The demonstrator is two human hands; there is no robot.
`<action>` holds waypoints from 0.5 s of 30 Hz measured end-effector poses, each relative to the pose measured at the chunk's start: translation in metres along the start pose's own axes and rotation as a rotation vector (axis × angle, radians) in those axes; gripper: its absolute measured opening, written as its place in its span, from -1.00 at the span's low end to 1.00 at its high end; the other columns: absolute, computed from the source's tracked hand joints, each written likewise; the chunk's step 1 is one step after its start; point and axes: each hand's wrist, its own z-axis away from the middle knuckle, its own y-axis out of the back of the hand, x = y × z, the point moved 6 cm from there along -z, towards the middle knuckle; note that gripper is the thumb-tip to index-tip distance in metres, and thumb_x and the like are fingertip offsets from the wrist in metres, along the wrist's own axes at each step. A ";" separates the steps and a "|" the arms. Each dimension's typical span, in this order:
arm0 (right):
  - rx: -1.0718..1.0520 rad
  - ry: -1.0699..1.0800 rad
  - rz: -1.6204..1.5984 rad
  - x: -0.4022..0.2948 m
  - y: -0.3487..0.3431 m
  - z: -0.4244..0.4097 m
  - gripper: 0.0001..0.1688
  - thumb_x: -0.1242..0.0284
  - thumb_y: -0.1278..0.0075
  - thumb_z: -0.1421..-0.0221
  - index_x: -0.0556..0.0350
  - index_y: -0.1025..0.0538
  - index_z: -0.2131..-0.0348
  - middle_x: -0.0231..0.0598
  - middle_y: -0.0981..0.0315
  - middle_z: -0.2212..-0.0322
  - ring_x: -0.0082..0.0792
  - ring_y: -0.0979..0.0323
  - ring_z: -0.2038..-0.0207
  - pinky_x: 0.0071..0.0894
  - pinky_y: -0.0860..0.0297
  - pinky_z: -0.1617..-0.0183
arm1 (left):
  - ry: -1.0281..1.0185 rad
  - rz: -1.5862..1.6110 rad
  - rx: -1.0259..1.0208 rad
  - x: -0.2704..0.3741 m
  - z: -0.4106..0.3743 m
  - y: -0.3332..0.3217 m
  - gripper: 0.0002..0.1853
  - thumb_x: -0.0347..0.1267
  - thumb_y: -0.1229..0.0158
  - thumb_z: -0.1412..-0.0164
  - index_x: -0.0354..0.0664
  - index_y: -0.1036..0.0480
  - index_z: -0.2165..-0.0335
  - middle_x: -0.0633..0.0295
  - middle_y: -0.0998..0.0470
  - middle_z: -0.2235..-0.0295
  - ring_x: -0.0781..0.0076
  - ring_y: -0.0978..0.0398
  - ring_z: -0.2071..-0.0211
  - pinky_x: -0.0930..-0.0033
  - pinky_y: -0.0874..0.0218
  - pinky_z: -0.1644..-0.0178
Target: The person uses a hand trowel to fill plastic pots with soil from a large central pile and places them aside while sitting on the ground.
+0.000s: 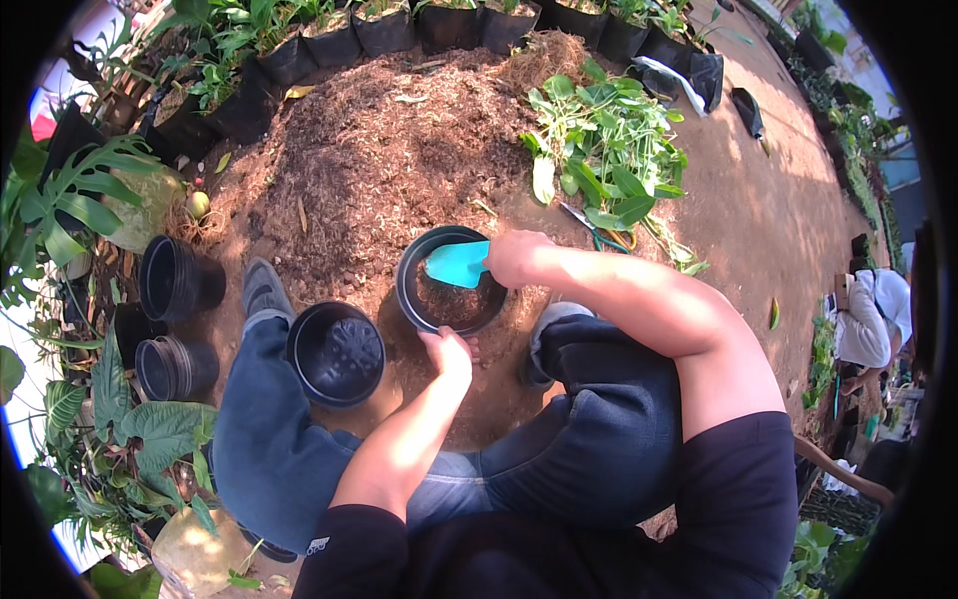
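My right hand (pixel 516 258) grips a turquoise hand trowel (pixel 458 263), its blade tilted over the mouth of a black plastic plant pot (pixel 408 296). Brown potting mix (pixel 449 303) covers the bottom of that pot. With thumb at the rim, my left hand (pixel 450 352) holds the pot's near side; its other fingers are partly hidden beneath. Left of it, between my legs, an empty black plastic pot (pixel 337 353) shows its pierced base. Just beyond the held pot spreads a large mound of brown potting mix (pixel 389 150).
A heap of leafy green cuttings (pixel 606 142) lies at the right, with scissors (pixel 591 224) beside it. Stacked black pots (pixel 176 277) stand left of my foot. Black grow bags (pixel 449 28) with plants line the back. Another person (pixel 868 318) works at far right.
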 end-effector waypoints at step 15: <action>0.052 -0.022 -0.097 0.005 -0.009 -0.005 -0.68 0.32 0.09 0.03 0.13 -0.51 0.31 -0.14 -0.48 0.36 -0.21 -0.46 0.27 -0.25 -0.37 0.24 | -0.051 0.026 -0.005 -0.026 -0.017 -0.002 -0.57 -0.46 0.30 -0.13 -0.31 0.13 0.02 0.02 -0.38 0.52 0.38 -0.36 0.75 0.47 -0.17 0.76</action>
